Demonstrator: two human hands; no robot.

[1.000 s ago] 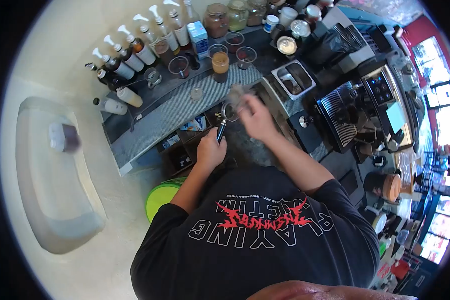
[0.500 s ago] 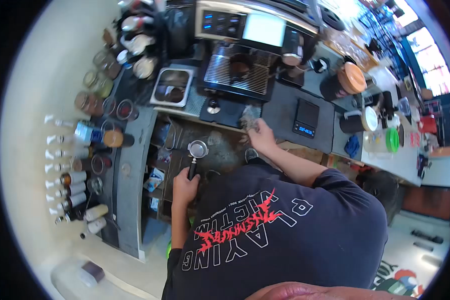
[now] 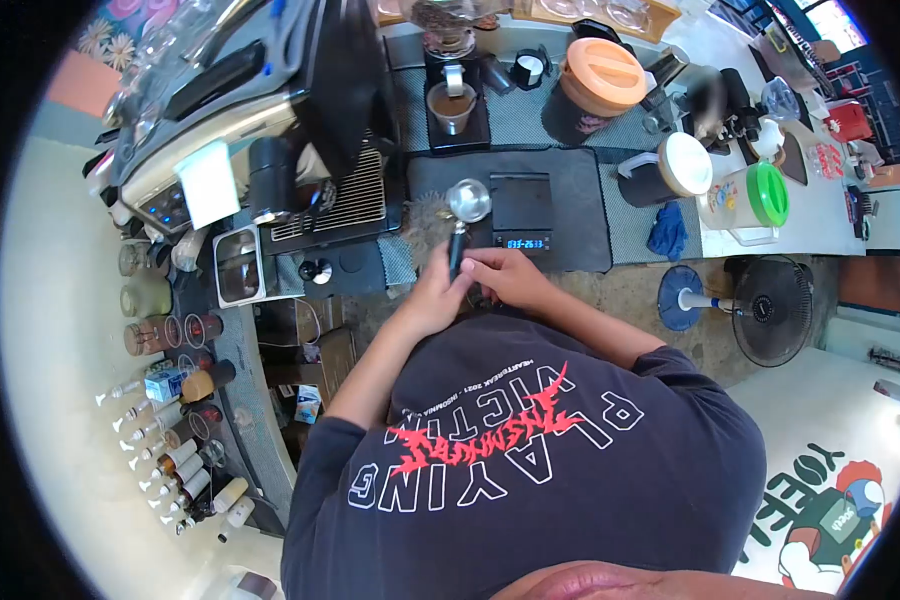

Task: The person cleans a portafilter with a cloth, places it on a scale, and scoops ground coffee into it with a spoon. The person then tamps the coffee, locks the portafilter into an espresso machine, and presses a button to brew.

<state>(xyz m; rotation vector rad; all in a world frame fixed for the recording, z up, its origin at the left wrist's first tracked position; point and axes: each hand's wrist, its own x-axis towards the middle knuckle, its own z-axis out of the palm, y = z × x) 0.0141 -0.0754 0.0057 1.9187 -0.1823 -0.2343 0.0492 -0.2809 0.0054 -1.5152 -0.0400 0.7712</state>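
My left hand (image 3: pixel 435 292) is wrapped around the black handle of a portafilter (image 3: pixel 469 201). Its round metal basket faces up over the dark mat, just left of the black digital scale (image 3: pixel 522 203), whose blue display is lit. Close against the left hand, my right hand (image 3: pixel 513 278) has its fingers curled in at the handle, some of them hidden. A grey-brown cloth (image 3: pixel 426 222) lies at the counter edge left of the portafilter, touched by neither hand.
At the back stands a grinder with a clear cup (image 3: pixel 451 107) under it. The espresso machine (image 3: pixel 270 150) is on the left, beside a metal bin (image 3: pixel 238 266) and a tamper (image 3: pixel 316 271). Lidded jugs (image 3: pixel 685 165) and a blue cloth (image 3: pixel 668 232) are on the right, with a fan (image 3: pixel 772 309) below.
The view has turned right, towards the scale and grinder. My left hand has raised the portafilter over the counter. My right hand has left the cloth and come to the handle.
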